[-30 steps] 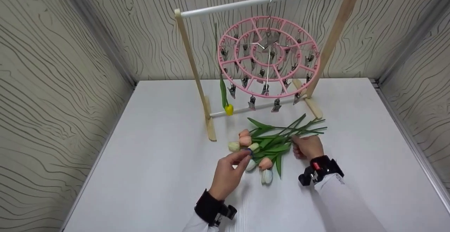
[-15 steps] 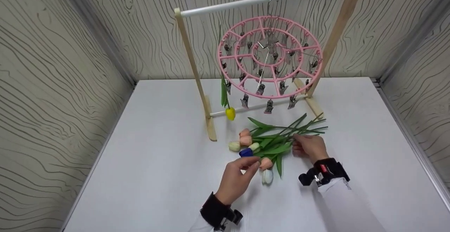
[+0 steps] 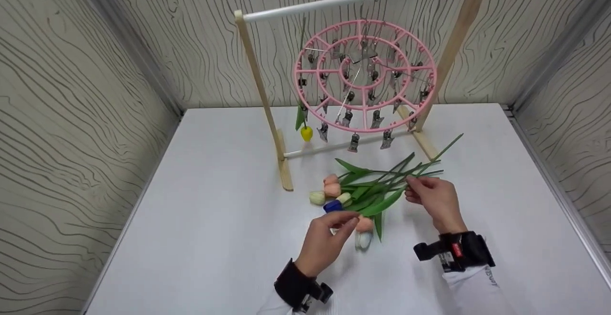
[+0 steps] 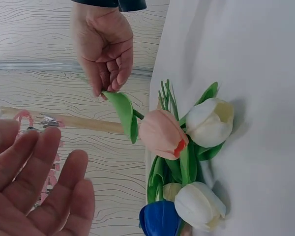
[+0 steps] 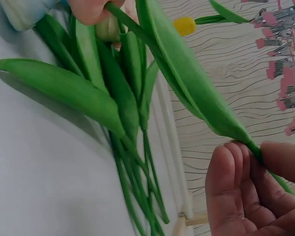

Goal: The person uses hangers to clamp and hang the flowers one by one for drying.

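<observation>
My right hand [image 3: 437,201] pinches the green stem [image 5: 255,150] of a peach tulip [image 4: 162,133] between thumb and fingers, below its long leaf [image 5: 187,73]. The stem's far end is raised above the other stems. My left hand [image 3: 324,241] is beside the peach flower head; in the left wrist view its fingers are loosely bent, with nothing between them. Beneath lie several more artificial tulips: a blue one [image 4: 160,217], white ones [image 4: 210,122], other peach ones [image 3: 332,190] and a cream one [image 3: 317,197].
Behind the flowers, a pink round clip hanger [image 3: 365,131] hangs from the white rod [image 3: 305,8] of a wooden stand [image 3: 260,81]. Several metal clips dangle from it. A yellow tulip [image 3: 306,133] hangs head down at its left. Patterned walls [image 3: 210,57] surround the white table [image 3: 215,238].
My left hand has moved right, from the blue tulip to the peach one. My right hand has shifted right and lifted a stem. The hanger has turned, carrying the yellow tulip back.
</observation>
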### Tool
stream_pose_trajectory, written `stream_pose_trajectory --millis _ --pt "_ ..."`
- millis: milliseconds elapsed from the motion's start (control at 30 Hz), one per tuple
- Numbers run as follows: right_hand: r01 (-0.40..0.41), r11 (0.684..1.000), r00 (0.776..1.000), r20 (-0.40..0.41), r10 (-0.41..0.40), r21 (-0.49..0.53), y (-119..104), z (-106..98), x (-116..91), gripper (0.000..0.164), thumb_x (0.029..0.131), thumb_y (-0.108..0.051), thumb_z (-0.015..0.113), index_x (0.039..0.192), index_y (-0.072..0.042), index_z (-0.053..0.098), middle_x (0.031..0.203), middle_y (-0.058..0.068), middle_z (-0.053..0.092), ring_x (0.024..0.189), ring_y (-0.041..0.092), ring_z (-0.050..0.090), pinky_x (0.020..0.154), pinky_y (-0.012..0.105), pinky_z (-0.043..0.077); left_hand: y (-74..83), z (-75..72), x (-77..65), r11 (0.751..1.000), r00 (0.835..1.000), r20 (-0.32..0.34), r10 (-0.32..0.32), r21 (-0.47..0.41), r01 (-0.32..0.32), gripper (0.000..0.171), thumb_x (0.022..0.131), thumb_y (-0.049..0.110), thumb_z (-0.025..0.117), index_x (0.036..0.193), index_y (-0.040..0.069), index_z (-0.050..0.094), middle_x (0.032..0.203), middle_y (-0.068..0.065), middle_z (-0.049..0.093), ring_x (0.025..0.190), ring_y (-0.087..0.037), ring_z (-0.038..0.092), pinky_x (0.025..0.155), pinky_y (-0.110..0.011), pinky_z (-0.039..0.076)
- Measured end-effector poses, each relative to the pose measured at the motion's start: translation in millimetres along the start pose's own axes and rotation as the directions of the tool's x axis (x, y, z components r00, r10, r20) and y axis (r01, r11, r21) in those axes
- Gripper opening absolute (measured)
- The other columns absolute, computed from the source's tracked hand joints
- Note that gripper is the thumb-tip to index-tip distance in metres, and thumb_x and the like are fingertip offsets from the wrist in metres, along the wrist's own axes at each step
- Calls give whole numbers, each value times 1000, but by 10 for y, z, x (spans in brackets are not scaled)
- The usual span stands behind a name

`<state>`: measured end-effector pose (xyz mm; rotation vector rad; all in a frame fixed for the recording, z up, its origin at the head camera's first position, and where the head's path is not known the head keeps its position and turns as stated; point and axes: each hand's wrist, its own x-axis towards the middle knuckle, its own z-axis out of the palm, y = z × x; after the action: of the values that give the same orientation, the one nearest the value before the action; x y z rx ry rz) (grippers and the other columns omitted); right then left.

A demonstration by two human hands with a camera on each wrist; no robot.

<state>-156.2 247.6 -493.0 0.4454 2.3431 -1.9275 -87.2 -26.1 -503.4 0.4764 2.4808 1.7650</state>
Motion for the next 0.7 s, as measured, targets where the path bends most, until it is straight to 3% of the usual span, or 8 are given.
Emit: stream_pose_trajectory --millis 167,333,467,700 --pt "136 980 989 -38 -143 -142 -267 -17 -215 42 105 -28 67 125 9 69 88 -7 76 78 -3 73 78 17 61 99 -13 15 999 999 7 37 -22 -37 30 107 31 63 124 11 77 120 -6 80 108 -14 73 94 -26 58" --pt "277 915 954 -26 -297 -295 -492 11 -421 30 104 -26 69 118 0 77 100 11 80 78 -6 70 76 15 59 198 -18 52 997 998 -4 65 -42 -65 29 107 29 64 125 10 77 119 -8 79 105 -15 73 94 -27 58" --pt "368 868 923 15 -385 -332 -628 50 -565 23 104 -20 70 117 -2 78 104 16 80 79 -6 69 76 15 58 270 -21 119 996 997 -17 70 -48 -71 29 107 27 64 126 8 76 118 -8 79 102 -14 72 92 -26 57" --pt "458 810 883 81 -463 -367 -781 121 -747 18 102 -17 71 114 -6 79 99 11 80 82 -1 70 75 11 55 362 -9 242 995 997 -37 71 -70 -74 30 105 27 66 127 8 76 121 -8 78 104 -14 72 90 -23 57"
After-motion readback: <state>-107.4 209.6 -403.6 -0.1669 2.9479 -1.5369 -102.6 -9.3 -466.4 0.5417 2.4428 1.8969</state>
